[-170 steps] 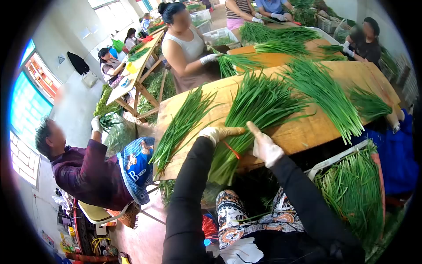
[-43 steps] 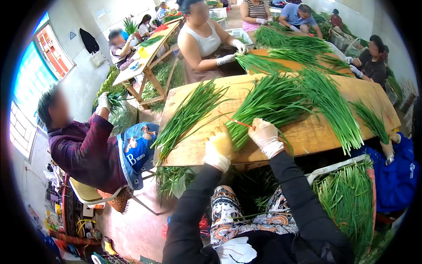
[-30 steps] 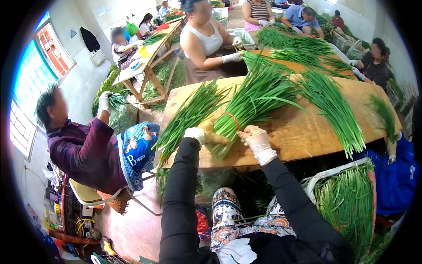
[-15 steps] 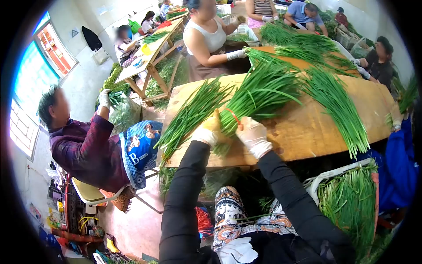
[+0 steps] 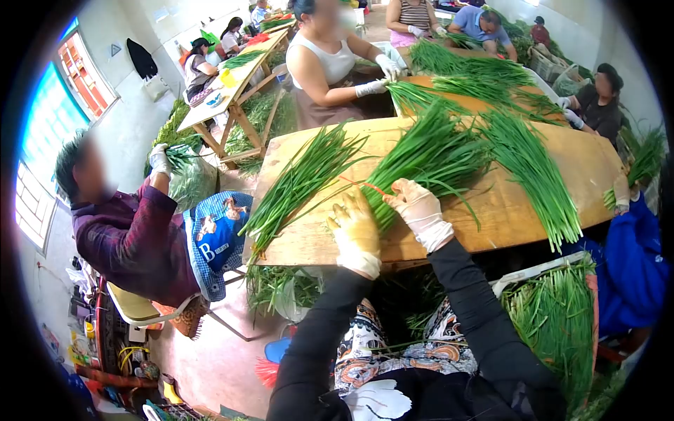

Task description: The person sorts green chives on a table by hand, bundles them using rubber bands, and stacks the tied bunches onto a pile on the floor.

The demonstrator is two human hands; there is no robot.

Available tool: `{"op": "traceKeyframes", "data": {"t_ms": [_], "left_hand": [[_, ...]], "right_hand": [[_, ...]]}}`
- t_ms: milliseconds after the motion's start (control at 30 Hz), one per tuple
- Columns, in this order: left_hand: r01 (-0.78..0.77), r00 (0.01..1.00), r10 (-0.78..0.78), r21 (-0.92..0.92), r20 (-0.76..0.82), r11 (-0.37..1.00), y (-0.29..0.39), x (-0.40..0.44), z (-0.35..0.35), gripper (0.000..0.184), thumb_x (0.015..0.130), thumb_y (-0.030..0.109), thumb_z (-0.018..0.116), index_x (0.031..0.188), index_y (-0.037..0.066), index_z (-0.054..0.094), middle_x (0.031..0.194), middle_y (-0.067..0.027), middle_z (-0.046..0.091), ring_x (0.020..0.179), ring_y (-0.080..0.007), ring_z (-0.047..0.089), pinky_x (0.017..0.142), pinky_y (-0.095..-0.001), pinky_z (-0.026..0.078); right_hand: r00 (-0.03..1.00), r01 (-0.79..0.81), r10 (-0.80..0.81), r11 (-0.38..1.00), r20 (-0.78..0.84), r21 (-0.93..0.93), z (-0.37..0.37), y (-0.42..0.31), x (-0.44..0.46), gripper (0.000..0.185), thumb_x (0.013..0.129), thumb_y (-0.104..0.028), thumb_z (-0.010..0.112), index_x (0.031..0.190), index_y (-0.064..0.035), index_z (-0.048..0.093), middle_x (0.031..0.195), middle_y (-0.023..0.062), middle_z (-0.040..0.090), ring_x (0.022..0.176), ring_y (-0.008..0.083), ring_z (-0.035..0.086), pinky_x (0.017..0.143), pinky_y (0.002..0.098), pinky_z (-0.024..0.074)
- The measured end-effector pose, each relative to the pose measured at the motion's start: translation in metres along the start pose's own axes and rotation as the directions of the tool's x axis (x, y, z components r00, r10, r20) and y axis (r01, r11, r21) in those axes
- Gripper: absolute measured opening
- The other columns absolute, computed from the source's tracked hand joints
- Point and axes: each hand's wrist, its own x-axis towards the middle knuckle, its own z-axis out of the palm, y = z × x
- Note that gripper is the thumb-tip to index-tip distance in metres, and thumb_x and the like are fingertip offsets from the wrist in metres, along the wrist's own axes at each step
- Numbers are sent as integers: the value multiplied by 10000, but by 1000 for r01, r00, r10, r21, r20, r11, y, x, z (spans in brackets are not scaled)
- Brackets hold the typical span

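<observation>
A bunch of long green garlic chives [image 5: 425,151] lies on the wooden table in front of me, leaves pointing away. My left hand [image 5: 357,231], in a yellowed white glove, rests against the stem side of the bunch with its fingers stretched out. My right hand [image 5: 421,210], also gloved, pinches a thin red tie [image 5: 371,186] at the near part of the bunch. The tie's loose end sticks out to the left above my left fingers. Whether it passes fully around the stems is hidden.
Loose chives [image 5: 302,182] lie left on the table [image 5: 477,231], another pile [image 5: 537,175] right. A crate of chives [image 5: 551,316] stands at my lower right. One person [image 5: 126,217] sits at left; another, in a white top [image 5: 330,67], works across the table.
My left hand has shifted right and its fingers have straightened against the bunch. My right hand has moved slightly right, still pinching the tie. The bunch's leaves have spread to the right.
</observation>
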Motion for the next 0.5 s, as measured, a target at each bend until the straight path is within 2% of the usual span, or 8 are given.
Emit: {"op": "traceKeyframes", "data": {"t_ms": [33, 100, 167, 233, 300, 333, 433, 500], "left_hand": [[6, 999, -1, -115, 38, 993, 7, -15, -14, 1190, 498, 476, 759, 1360, 61, 52, 1362, -156, 253, 1215, -329, 309, 965, -500, 265], [-10, 997, 7, -45, -75, 999, 12, -21, 9, 1037, 612, 410, 696, 1363, 67, 68, 1387, -169, 196, 1248, -355, 245, 986, -528, 205], [-30, 978, 49, 97, -203, 995, 18, -37, 13, 880, 706, 339, 601, 1365, 74, 83, 1401, -176, 155, 1261, -376, 203, 998, -539, 164], [-81, 970, 69, -43, -232, 996, 25, -52, 14, 722, 767, 232, 498, 1367, 92, 122, 1407, -180, 122, 1276, -397, 139, 1006, -545, 116], [-119, 978, 79, -201, -193, 972, 29, -63, 4, 641, 796, 175, 427, 1363, 86, 142, 1406, -183, 120, 1284, -399, 106, 1005, -543, 108], [-121, 977, 81, -204, -196, 971, 30, -65, 8, 641, 796, 175, 427, 1363, 86, 142, 1406, -183, 120, 1284, -399, 106, 1005, -543, 108], [-89, 962, 84, -9, -259, 996, 30, -66, 15, 606, 804, 149, 387, 1362, 97, 157, 1408, -177, 121, 1291, -385, 94, 1008, -537, 93], [-161, 962, 142, -64, -233, 985, 24, -67, 14, 624, 788, 135, 399, 1365, 124, 163, 1410, -165, 130, 1297, -369, 98, 1014, -522, 79]], "right_hand": [[999, 37, -38, 998, -11, -54, 0, -6, -1, 235, 744, -262, 640, 836, -59, 565, 746, 103, 598, 648, 239, 584, 569, 310, 450], [997, 13, -8, 998, 81, -55, -3, -9, -6, 230, 756, -263, 626, 854, -64, 568, 722, 99, 598, 641, 236, 584, 564, 312, 451], [956, -58, 136, 956, 260, -287, -19, -18, -4, 212, 767, -264, 615, 824, -63, 579, 685, 89, 591, 631, 203, 588, 551, 298, 446], [938, -301, 270, 945, 218, 128, -31, -18, 7, 217, 784, -263, 595, 748, -50, 594, 650, 63, 573, 592, 151, 578, 531, 263, 439], [991, 134, -133, 991, -17, 6, -25, -8, 22, 237, 782, -281, 596, 812, -46, 606, 686, 73, 580, 624, 181, 569, 570, 280, 449], [966, 259, -259, 958, 17, -125, -24, -10, 30, 305, 772, -339, 592, 876, -53, 609, 732, 87, 588, 682, 221, 561, 643, 317, 449], [951, 245, -119, 855, 285, -458, -10, -21, 43, 361, 773, -398, 548, 946, -88, 615, 817, 94, 594, 831, 243, 543, 736, 357, 418], [920, 243, -69, 872, 385, -425, 1, -25, 52, 349, 771, -384, 552, 938, -86, 622, 827, 95, 594, 840, 250, 540, 737, 359, 418]]}}
